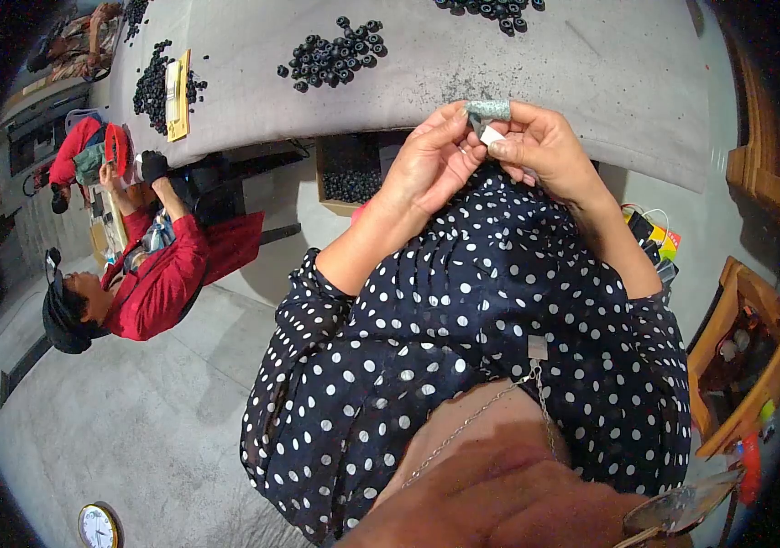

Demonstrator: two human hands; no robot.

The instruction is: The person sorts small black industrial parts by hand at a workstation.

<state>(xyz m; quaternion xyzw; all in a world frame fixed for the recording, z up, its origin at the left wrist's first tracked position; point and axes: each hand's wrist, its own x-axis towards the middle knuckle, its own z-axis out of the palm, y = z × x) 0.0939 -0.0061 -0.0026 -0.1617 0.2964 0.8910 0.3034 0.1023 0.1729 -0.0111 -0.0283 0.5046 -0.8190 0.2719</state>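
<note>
Two-handed pinch: up at the near edge of the table (609,82), fingertips from both sides meeting on one tiny target!
Left hand (434,163): thumb and forefinger squeezed together on the small dark piece (476,122), other fingers curled beneath.
Right hand (554,153): thumb and forefinger closing on that same piece from the 3 o'clock side, a speckled grey-green wrap (492,110) around the forefinger's end, a white scrap (492,135) at the thumb tip.
Small dark piece: right between those fingertips, mostly covered, its exact shape too hidden to call.
Black parts: clock centred on the fingertips now, one loose heap (335,59) at 10 o'clock, another heap (497,11) at 12, dark crumbs (476,84) scattered just short of it.
Out at 9: a pile of smaller pieces (151,89) beside a yellow strip (178,96).
Under the table: between 8 and 9, a box (340,208) full of dark pieces.
Co-worker: 8 o'clock, a person in a red jacket (157,292) and black cap, hands raised at the table.
Wooden chair (714,420): between 4 and 5.
</note>
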